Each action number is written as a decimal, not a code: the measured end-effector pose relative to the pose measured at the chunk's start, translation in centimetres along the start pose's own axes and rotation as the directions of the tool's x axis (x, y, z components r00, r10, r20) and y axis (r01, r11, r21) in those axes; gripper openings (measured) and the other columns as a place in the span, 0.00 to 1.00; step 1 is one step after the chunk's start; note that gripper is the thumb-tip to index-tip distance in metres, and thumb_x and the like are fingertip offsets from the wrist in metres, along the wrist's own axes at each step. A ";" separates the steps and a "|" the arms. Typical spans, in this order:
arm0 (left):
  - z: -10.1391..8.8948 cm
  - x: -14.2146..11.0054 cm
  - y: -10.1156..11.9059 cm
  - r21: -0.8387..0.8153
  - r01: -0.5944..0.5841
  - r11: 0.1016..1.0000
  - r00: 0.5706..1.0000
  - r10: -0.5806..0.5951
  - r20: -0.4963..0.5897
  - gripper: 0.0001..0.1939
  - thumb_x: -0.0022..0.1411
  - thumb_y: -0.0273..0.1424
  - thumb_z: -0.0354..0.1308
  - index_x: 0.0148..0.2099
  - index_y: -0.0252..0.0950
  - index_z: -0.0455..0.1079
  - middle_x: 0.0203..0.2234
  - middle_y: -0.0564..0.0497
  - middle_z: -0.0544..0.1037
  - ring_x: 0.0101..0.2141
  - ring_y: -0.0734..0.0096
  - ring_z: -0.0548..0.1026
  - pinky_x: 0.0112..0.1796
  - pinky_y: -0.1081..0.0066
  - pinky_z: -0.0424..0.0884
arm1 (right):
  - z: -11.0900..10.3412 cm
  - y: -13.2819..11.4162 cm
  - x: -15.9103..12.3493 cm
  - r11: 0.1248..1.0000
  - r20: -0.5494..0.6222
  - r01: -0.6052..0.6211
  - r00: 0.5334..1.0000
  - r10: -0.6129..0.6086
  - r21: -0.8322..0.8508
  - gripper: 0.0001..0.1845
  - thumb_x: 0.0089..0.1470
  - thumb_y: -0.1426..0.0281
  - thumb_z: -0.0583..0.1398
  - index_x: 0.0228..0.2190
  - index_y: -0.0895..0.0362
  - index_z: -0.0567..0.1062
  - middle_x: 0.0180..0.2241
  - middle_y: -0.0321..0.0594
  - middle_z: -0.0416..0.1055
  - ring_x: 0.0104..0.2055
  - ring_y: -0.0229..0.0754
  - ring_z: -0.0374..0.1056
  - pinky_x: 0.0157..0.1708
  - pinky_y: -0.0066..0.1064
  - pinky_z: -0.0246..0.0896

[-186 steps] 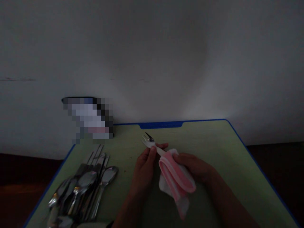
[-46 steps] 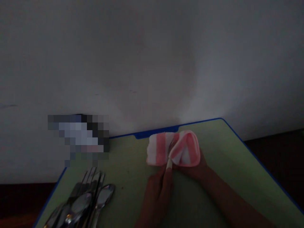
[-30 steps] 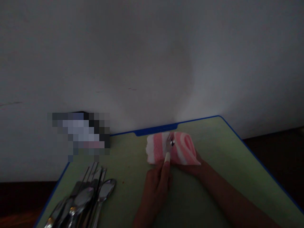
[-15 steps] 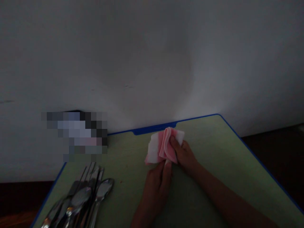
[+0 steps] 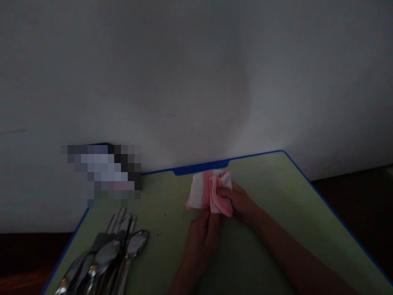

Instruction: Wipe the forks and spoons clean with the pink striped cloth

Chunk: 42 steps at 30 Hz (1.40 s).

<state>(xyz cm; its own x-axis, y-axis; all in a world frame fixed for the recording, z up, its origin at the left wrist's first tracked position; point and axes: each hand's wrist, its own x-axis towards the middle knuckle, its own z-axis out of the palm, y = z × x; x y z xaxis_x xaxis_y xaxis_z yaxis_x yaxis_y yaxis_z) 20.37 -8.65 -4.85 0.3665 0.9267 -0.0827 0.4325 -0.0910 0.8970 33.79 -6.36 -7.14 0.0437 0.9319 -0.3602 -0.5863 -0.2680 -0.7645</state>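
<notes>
Blue-edged green table (image 5: 264, 180), pixelated object (image 5: 104, 168), grey wall (image 5: 196, 82)

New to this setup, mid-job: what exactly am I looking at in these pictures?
No machine here: these are a person's bare hands, and every picture comes from one camera worn on the head, looking forward and down. The right hand grips a folded pink-and-white cloth. The left hand is at the cloth's lower edge; the fork it held earlier is now hidden, probably inside the fold. A pile of cutlery lies on the left of the green table.
</notes>
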 end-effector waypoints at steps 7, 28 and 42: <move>0.1 -0.3 -0.2 -0.008 0.003 1.000 0.999 -0.002 0.043 0.16 0.63 0.39 0.47 0.39 0.34 0.72 0.25 0.47 0.76 0.27 0.64 0.72 0.30 0.70 0.65 | 0.1 0.0 0.1 1.000 0.065 -0.005 0.998 0.004 0.019 0.14 0.38 0.68 0.66 0.30 0.59 0.74 0.25 0.35 0.73 0.28 0.37 0.67 0.33 0.29 0.60; 0.3 -0.4 -0.4 -0.079 -0.027 0.997 0.996 0.033 0.080 0.15 0.65 0.38 0.47 0.38 0.35 0.70 0.23 0.52 0.72 0.25 0.70 0.68 0.27 0.75 0.61 | 0.2 0.2 0.6 0.991 -0.030 -0.041 0.999 0.045 0.125 0.20 0.45 0.54 0.61 0.30 0.59 0.73 0.20 0.38 0.71 0.23 0.39 0.67 0.25 0.30 0.61; 0.3 -0.4 -0.7 -0.185 0.055 0.981 0.998 -0.049 0.038 0.17 0.66 0.40 0.43 0.30 0.35 0.62 0.19 0.56 0.63 0.21 0.75 0.61 0.22 0.75 0.55 | 0.8 -1.9 0.0 0.909 0.156 -0.076 0.988 0.013 0.409 0.19 0.53 0.56 0.53 0.34 0.57 0.74 0.29 0.39 0.75 0.38 0.43 0.70 0.38 0.33 0.64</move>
<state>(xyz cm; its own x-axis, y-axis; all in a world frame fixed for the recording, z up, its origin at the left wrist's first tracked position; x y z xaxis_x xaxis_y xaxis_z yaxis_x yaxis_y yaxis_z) 20.17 -9.11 -5.63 0.3762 0.9154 -0.1433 0.2923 0.0295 0.9559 34.21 -5.68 -5.27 -0.0901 0.9551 -0.2822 -0.8672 -0.2145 -0.4493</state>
